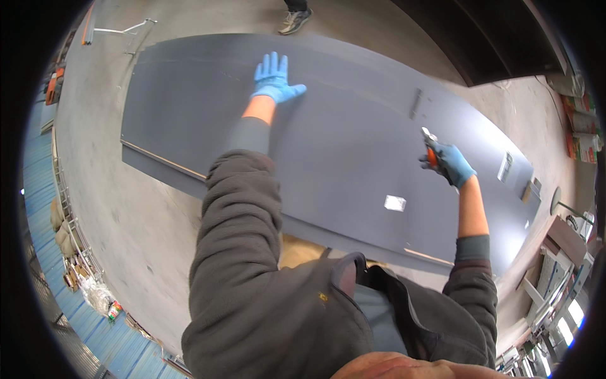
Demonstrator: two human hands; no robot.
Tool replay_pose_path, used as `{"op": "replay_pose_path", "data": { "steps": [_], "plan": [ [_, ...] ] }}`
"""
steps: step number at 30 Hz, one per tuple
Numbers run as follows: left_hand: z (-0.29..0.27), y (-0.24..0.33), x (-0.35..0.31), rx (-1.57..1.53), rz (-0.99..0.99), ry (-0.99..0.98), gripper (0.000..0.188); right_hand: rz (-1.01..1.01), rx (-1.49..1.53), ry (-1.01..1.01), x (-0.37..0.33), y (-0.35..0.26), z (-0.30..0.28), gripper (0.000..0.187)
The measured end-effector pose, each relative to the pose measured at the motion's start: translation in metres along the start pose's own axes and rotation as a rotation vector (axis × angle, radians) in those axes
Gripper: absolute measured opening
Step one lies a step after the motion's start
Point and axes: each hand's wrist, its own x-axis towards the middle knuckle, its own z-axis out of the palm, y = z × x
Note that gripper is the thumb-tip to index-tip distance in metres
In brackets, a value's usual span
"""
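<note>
A large dark grey door-like panel lies flat in front of me, above the floor. My left hand, in a blue glove, is spread on its far part, fingers apart and holding nothing. Toward the right end, my gloved right hand is closed around a small hand tool with an orange handle and a silver-grey head. Its exact kind is not clear. The tool is over the panel; whether it touches the surface I cannot tell. A white label sits on the panel nearer to me.
A dark slot and a pale metal plate show in the panel's right part. Another person's shoe stands beyond the far edge. A dark brown structure rises at the far right. Stacked materials lie along the right side.
</note>
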Motion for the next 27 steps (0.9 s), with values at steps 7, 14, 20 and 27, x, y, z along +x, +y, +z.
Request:
{"op": "replay_pose_path", "data": {
  "steps": [7, 14, 20, 27],
  "plan": [
    [0.029, -0.077, 0.032, -0.187, 0.155, 0.065, 0.129, -0.019, -0.058, 0.18, 0.08, -0.108, 0.134, 0.051],
    [0.019, -0.103, 0.034, -0.234, 0.236, 0.027, 0.118, -0.245, -0.616, 0.336, 0.131, -0.216, 0.277, 0.041],
    [0.009, -0.218, 0.07, -0.095, 0.144, 0.165, 0.107, -0.411, -0.787, 0.405, 0.186, -0.289, 0.359, 0.042],
    [0.027, -0.373, 0.14, -0.125, 0.116, 0.254, 0.11, -0.462, -0.878, 0.536, 0.272, -0.334, 0.415, 0.068]
  ]
}}
